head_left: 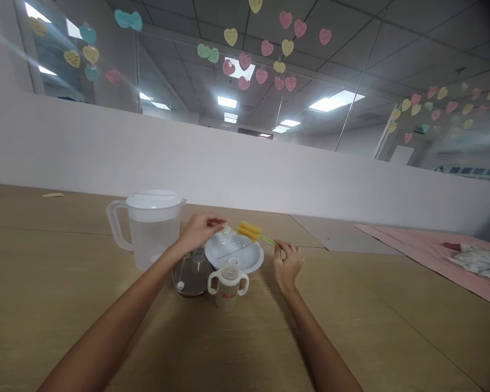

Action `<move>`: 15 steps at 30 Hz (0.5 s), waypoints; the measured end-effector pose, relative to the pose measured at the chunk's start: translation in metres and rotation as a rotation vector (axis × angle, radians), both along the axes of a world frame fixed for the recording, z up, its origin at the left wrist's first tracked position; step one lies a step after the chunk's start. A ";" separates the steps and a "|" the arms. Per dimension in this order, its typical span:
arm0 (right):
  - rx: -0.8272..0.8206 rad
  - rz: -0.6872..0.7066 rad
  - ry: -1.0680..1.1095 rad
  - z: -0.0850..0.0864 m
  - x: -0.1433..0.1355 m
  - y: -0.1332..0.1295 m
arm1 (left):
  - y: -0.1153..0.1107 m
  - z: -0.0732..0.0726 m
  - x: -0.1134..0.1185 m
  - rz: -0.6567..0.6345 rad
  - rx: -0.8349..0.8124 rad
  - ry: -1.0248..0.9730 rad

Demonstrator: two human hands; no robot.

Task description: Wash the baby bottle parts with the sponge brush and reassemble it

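Observation:
My left hand (204,226) is closed, its fingertips pinching a small clear piece (227,231) that looks like a bottle nipple, over the far rim of a white bowl (255,263). In my right hand (288,261) is the thin green handle of a sponge brush (249,231); its yellow head points left, close beside the clear piece. Whether brush and piece touch I cannot tell. A baby bottle (227,288) with two white handles and an uncapped top stands in front of the bowl. Left of it lies a dark round dish (193,283) with clear parts and a thin tube.
A large lidded plastic pitcher (155,234) stands behind my left forearm. At the right, a pink cloth (416,245) carries a patterned fabric item (479,264). A white ledge (237,174) and glass with heart-shaped notes (286,48) rise behind the table (351,326).

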State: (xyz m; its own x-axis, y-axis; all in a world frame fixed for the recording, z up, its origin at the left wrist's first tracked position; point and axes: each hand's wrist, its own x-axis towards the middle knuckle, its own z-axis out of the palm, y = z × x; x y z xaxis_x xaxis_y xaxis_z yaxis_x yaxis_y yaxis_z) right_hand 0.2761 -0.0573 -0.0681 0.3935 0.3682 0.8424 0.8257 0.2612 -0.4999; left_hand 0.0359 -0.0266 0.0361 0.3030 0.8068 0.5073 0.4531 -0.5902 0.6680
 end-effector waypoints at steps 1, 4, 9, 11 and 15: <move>0.003 -0.001 0.018 0.000 0.002 0.001 | 0.000 0.000 0.000 0.002 -0.004 -0.007; 0.055 0.071 0.040 0.001 0.003 0.000 | 0.001 0.000 0.000 0.003 -0.022 -0.011; 0.062 0.136 -0.082 0.000 -0.001 -0.001 | 0.003 -0.002 0.000 -0.008 -0.029 -0.013; 0.014 0.065 -0.081 -0.001 0.000 0.000 | 0.001 0.000 -0.001 -0.010 -0.048 -0.039; -0.019 0.001 -0.056 -0.002 0.001 0.002 | -0.003 0.002 -0.001 -0.061 -0.098 -0.075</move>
State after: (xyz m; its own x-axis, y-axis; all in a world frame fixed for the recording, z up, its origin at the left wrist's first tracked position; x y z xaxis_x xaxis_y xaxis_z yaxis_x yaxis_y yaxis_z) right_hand 0.2774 -0.0558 -0.0700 0.3452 0.3847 0.8561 0.8524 0.2533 -0.4575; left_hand 0.0353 -0.0293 0.0383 0.3171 0.8348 0.4501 0.3653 -0.5455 0.7543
